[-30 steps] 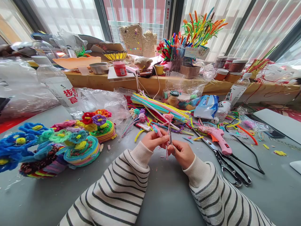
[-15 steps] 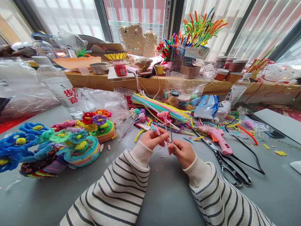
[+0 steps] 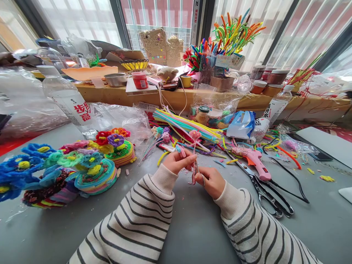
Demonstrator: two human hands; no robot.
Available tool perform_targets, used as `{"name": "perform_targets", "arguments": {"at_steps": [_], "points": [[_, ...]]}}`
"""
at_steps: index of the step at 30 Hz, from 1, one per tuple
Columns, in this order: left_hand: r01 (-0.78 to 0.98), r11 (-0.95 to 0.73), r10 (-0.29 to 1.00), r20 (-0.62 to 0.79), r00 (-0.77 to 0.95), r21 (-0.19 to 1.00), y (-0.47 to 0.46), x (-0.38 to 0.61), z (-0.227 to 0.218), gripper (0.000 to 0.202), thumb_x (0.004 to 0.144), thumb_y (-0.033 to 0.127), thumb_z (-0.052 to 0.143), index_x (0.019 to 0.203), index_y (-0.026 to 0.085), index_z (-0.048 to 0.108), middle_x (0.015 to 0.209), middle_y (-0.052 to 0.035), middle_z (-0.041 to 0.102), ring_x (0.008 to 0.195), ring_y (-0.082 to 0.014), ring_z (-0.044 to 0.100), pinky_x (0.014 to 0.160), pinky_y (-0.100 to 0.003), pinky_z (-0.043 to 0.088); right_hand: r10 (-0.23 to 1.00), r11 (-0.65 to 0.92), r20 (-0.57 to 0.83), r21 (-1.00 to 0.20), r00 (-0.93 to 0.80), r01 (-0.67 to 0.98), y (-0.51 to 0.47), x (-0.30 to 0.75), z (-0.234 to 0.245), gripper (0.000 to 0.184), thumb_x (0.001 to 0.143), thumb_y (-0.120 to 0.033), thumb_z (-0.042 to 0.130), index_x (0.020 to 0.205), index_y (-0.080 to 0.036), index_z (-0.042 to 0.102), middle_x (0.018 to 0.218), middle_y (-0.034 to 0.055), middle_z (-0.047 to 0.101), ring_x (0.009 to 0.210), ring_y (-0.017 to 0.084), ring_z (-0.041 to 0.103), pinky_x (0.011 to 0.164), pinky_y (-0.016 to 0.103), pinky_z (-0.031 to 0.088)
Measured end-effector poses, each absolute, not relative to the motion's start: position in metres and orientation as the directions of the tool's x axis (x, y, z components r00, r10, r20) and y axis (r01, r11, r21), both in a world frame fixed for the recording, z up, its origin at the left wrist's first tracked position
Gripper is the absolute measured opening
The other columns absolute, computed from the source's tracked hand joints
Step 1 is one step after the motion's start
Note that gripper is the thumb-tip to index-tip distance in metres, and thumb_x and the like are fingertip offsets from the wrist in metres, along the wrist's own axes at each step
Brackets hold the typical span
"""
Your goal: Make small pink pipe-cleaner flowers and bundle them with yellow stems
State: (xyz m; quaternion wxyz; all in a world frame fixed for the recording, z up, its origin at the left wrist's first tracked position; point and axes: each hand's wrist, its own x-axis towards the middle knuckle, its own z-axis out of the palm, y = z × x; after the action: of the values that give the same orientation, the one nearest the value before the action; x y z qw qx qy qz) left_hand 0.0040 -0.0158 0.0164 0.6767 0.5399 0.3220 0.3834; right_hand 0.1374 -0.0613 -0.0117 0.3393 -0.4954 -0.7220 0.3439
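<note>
Both my hands meet over the grey table [image 3: 192, 227], in striped sleeves. My left hand [image 3: 178, 161] pinches the thin stem of a small pink pipe-cleaner flower [image 3: 195, 135], which stands upright above my fingers. My right hand [image 3: 211, 180] is closed on the lower part of the same stem together with a slim metal tool whose type I cannot make out. A loose pink end hangs down between the two hands.
Finished pipe-cleaner flowers and coiled mats [image 3: 93, 172] lie at the left. A bundle of pastel pipe cleaners [image 3: 181, 124], a pink glue gun [image 3: 255, 161] and black scissors [image 3: 271, 198] lie behind and right. A clear bottle [image 3: 68, 101] stands back left; a cluttered wooden shelf [image 3: 176, 97] runs behind.
The pink flower has tilted slightly left and back to upright. My right hand has moved a little down and left along the stem. Both hands keep their grip.
</note>
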Motion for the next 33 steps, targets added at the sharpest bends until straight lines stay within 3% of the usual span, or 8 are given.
{"name": "perform_targets", "arguments": {"at_steps": [18, 26, 33], "points": [[-0.237, 0.235, 0.847, -0.079, 0.526, 0.943, -0.0101, 0.0039, 0.0073, 0.026, 0.056, 0.033, 0.064, 0.059, 0.014, 0.048, 0.047, 0.0041, 0.05, 0.043, -0.0053, 0.045, 0.046, -0.018, 0.037, 0.969, 0.23, 0.156, -0.848, -0.191, 0.478, -0.0616, 0.1383, -0.0046, 0.056, 0.066, -0.065, 0.036, 0.042, -0.015, 0.046, 0.041, 0.0, 0.048, 0.041, 0.008, 0.039, 0.043, 0.019, 0.032], [-0.234, 0.237, 0.836, -0.076, 0.544, 0.943, -0.0109, 0.0034, 0.0088, 0.027, 0.056, 0.034, 0.064, 0.062, 0.014, 0.047, 0.048, 0.0042, 0.05, 0.044, -0.0055, 0.046, 0.045, -0.019, 0.036, 0.945, 0.283, 0.173, -0.858, -0.279, 0.428, -0.0597, 0.1371, -0.0127, 0.065, 0.066, -0.07, 0.023, 0.051, -0.014, 0.052, 0.05, 0.0023, 0.053, 0.048, 0.01, 0.045, 0.048, 0.021, 0.034], [-0.247, 0.261, 0.846, -0.098, 0.524, 0.933, -0.0106, 0.0017, 0.0118, 0.027, 0.053, 0.033, 0.066, 0.058, 0.013, 0.048, 0.048, 0.0042, 0.049, 0.044, -0.0049, 0.045, 0.045, -0.018, 0.036, 0.961, 0.251, 0.158, -0.846, -0.229, 0.47, -0.0608, 0.1379, -0.0083, 0.059, 0.067, -0.066, 0.032, 0.044, -0.015, 0.049, 0.042, -0.0003, 0.048, 0.041, 0.007, 0.038, 0.044, 0.019, 0.031]]}}
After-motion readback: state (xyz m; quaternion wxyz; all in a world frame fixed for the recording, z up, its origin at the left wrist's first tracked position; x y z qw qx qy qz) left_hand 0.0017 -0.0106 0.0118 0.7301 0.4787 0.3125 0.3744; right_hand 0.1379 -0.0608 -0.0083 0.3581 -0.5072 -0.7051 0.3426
